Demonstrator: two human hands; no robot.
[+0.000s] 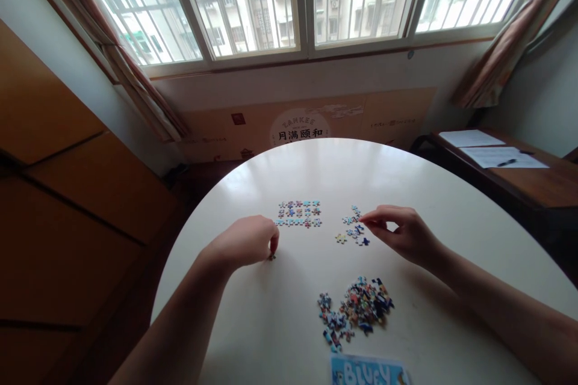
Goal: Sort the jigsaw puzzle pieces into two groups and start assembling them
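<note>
My left hand point(250, 240) is closed at the left of the table, its fingertips pinching a small puzzle piece point(271, 257) at the white surface. Just beyond it, puzzle pieces point(298, 213) lie in short rows, set close together. On the right, my right hand point(400, 225) has thumb and forefinger brought together beside a loose group of pieces point(354, 231); whatever is between those fingertips is too small to make out. Nearer to me lies a heap of mixed puzzle pieces point(365, 304), with several bluish ones spread along its left side.
A blue box marked "Bluey" point(368, 371) sits at the near edge of view on the round white table point(334, 162). To the right, a brown wooden table point(542, 179) holds papers and a pen. A printed cardboard panel and barred windows are behind.
</note>
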